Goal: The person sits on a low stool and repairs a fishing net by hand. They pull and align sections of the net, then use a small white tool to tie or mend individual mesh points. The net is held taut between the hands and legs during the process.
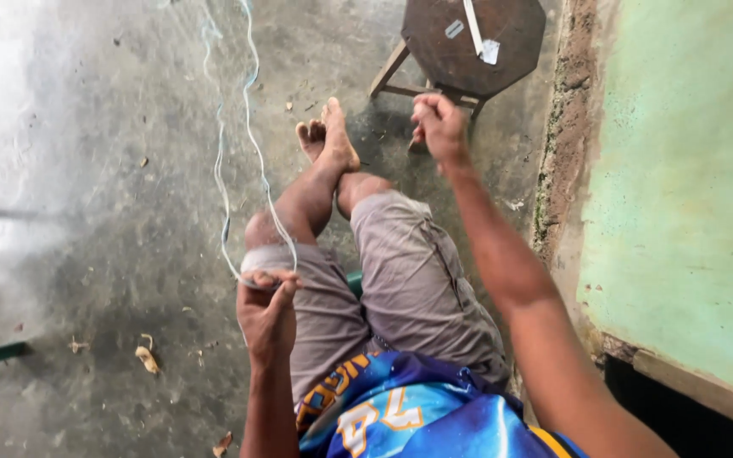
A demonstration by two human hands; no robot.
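The person sits with crossed bare legs stretched out over a grey, stained concrete floor (129, 170), seen from the head camera looking down. The left hand (266, 309) is raised just above the left knee, its fingers (286, 282) pinched together on a thin pale blue-white twine (252, 136); the twine loops around at the hand and runs up and away across the floor in several strands toward the top edge of the view. The right hand (439, 125) is stretched far forward, past the bare feet (328, 136), and is closed in a fist; whether it grips the twine cannot be told, as no strand shows clearly at that hand. Just beyond the right hand stands a small dark brown wooden stool with an octagonal top (502, 42), and a white strip with a small white tag (478, 34) lies on it. The person wears grey knee-length shorts (409, 280) and a shiny blue sports jersey with orange and white print (417, 416). A pale green painted wall with a crumbling lower edge (689, 187) runs along the right side. A few dry leaf scraps (146, 356) lie on the floor to the left of the left forearm.
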